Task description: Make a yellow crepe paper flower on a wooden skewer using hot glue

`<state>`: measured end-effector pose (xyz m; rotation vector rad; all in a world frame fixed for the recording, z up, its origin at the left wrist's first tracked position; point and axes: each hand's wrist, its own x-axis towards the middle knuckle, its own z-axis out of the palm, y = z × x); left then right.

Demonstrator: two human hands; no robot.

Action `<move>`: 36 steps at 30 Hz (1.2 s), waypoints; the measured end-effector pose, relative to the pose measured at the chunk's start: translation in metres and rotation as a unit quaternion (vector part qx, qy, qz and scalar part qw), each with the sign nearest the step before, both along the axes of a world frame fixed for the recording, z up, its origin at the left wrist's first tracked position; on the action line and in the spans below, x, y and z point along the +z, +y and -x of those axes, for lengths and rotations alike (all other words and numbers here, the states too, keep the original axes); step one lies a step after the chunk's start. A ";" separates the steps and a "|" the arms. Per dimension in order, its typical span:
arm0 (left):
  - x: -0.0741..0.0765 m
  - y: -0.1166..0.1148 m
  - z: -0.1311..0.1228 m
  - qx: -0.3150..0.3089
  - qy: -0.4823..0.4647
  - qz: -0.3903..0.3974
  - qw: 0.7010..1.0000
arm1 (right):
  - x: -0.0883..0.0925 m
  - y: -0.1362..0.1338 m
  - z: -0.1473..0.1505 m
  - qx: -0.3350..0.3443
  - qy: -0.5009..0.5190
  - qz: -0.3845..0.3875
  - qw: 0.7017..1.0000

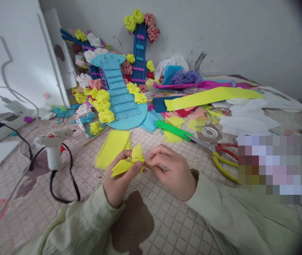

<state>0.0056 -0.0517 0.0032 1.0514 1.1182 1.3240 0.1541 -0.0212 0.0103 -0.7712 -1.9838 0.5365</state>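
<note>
My left hand (119,182) is closed on a folded piece of yellow crepe paper (137,152), the thumb pressing across its gathered middle. Two flaps of the paper stick out, one upward and one to the left. My right hand (173,171) is pinched at the paper's right end, close to the left fingertips. What lies between its fingertips is too small to make out. Just behind my left hand, a stack of yellow paper sheets (111,147) lies flat. Scissors (214,150) with red and yellow handles lie beyond my right hand, near a green strip-shaped tool (173,130).
A white glue gun (54,152) with a black cable stands at left. Behind, a light-blue guitar-shaped cutout (124,102) carries yellow paper flowers. A long yellow paper strip (212,97), purple yarn (185,77), white paper (249,118) and a tape roll (210,132) lie at right.
</note>
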 end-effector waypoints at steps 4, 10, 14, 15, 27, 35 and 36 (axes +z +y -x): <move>-0.003 0.003 0.001 0.024 -0.015 0.000 1.000 | 0.002 -0.001 -0.001 0.010 -0.020 -0.007 1.000; -0.004 0.003 0.003 0.013 0.000 -0.006 1.000 | 0.006 -0.001 -0.001 -0.010 -0.012 0.001 1.000; -0.002 0.003 0.001 0.013 -0.031 0.008 0.999 | 0.005 -0.001 -0.002 -0.025 -0.029 0.026 0.999; 0.000 0.004 0.000 0.024 -0.053 0.014 0.998 | 0.004 0.001 -0.003 -0.023 -0.031 0.031 0.999; 0.013 0.007 0.000 0.026 -0.221 0.101 0.970 | 0.038 0.023 -0.034 0.012 -0.027 0.217 0.976; 0.012 -0.006 -0.018 -0.093 -0.218 0.101 0.966 | 0.035 0.013 -0.023 0.133 -0.051 0.295 0.945; 0.012 -0.006 -0.018 -0.088 -0.213 0.102 0.968 | 0.035 0.012 -0.023 0.135 -0.044 0.298 0.944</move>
